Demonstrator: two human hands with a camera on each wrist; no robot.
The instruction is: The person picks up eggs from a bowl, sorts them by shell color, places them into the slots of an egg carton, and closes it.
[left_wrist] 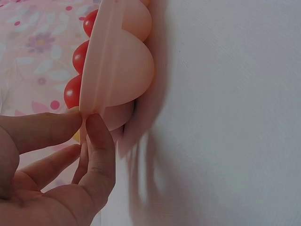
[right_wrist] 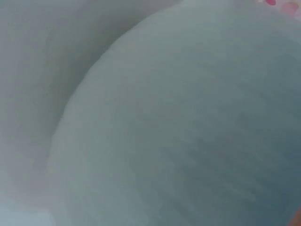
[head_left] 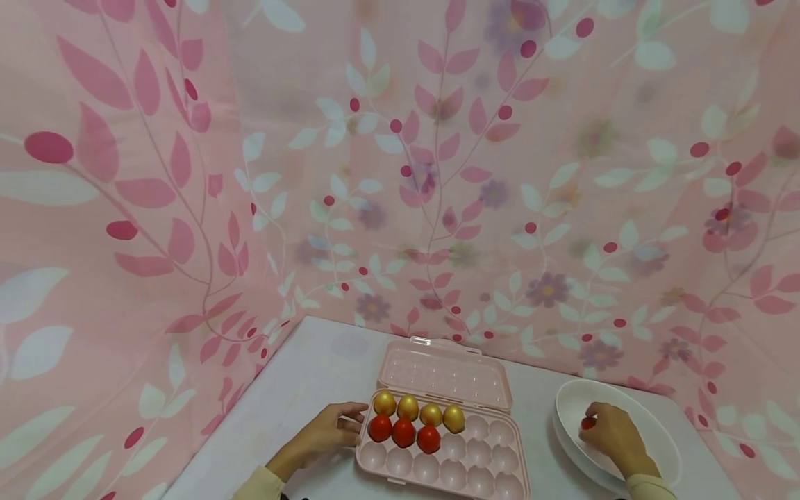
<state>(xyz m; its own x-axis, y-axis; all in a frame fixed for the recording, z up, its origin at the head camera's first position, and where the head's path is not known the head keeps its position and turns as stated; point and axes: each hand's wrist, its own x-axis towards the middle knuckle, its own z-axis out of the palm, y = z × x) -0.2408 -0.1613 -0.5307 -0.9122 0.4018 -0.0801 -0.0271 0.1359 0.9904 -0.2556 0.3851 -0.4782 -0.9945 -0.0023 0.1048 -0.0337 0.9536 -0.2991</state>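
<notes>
A pink plastic egg box [head_left: 453,475] lies with its lid [head_left: 444,371] folded back. Several gold eggs [head_left: 407,407] fill part of its back row, and three red eggs [head_left: 403,432] sit in the middle row from the left. My left hand [head_left: 328,432] pinches the box's left rim between thumb and fingers; the left wrist view shows this grip close up. Over at the right, my right hand [head_left: 612,432] holds a red egg [head_left: 587,423] with its fingertips inside a white bowl [head_left: 664,451]. The hand covers most of that egg.
Pink floral cloth [head_left: 437,173] hangs behind and on both sides of the white table [head_left: 312,368]. The bowl's wall [right_wrist: 141,117] fills most of the right wrist view. The box's front row and right-hand cups hold no eggs.
</notes>
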